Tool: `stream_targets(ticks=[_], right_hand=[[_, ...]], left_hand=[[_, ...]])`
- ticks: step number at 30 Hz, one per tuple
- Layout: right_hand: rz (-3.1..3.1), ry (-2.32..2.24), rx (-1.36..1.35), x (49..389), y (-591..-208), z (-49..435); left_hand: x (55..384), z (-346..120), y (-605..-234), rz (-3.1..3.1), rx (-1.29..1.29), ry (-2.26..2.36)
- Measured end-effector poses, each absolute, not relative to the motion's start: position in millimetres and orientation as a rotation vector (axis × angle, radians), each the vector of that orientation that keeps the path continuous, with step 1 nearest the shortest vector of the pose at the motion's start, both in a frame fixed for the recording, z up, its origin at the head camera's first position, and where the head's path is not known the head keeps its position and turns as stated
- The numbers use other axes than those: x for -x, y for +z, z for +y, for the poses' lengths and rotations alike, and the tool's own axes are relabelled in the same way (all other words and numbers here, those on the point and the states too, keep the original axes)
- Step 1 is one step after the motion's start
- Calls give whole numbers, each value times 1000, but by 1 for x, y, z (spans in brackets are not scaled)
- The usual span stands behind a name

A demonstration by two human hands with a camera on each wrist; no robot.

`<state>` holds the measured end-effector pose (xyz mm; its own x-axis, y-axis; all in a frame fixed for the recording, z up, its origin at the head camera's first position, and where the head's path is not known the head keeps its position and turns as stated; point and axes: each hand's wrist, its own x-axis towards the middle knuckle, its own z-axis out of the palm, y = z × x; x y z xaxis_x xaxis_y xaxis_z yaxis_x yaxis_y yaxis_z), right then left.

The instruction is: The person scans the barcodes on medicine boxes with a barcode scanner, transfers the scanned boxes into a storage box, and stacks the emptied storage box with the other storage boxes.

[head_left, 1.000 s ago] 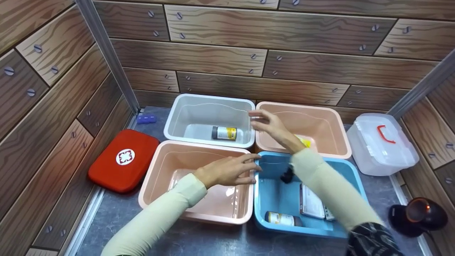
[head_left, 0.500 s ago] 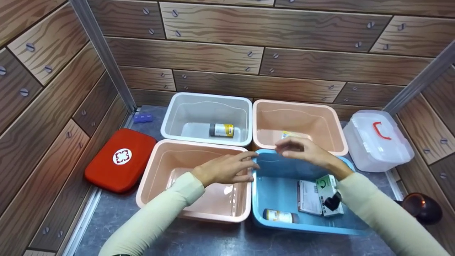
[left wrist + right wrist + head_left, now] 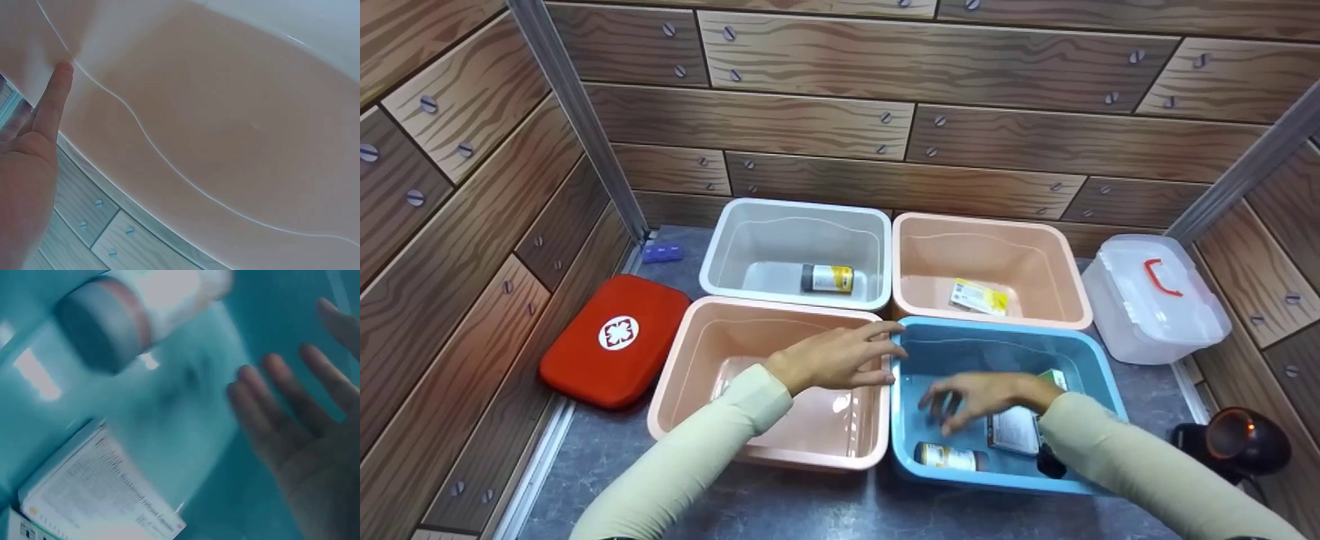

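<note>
The left hand stretches its fingers over the right edge of the near peach bin. The right hand hangs loosely bent inside the blue bin, where a labelled bottle lies in the near left corner. A yellow-and-white carton lies toward the far peach bin's near edge.

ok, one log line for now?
right hand: over blue bin, holding nothing | left hand: over near peach bin, holding nothing | blue bin: bottle, boxes

pale cream long sleeves end in plain cuffs.
</note>
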<state>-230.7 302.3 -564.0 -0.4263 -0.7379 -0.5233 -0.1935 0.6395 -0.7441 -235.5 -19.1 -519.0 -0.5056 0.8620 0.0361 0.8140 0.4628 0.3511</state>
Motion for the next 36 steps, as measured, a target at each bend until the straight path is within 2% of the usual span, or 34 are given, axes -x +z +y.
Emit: stream_targets(ticks=[6,19,27,36], right_hand=[[1943,-487,670,229,-580,291],[1886,-447,636,230,-581,281],[1985,-370,713,234,-579,280],[2070,-409,573,229,-578,286]], left_hand=[[236,-20,-518,2569,-1452,473],[236,-20,-517,2573,-1462,478],[236,-20,-518,2561,-1464,501],[236,-18,-517,2560,-1472,485]])
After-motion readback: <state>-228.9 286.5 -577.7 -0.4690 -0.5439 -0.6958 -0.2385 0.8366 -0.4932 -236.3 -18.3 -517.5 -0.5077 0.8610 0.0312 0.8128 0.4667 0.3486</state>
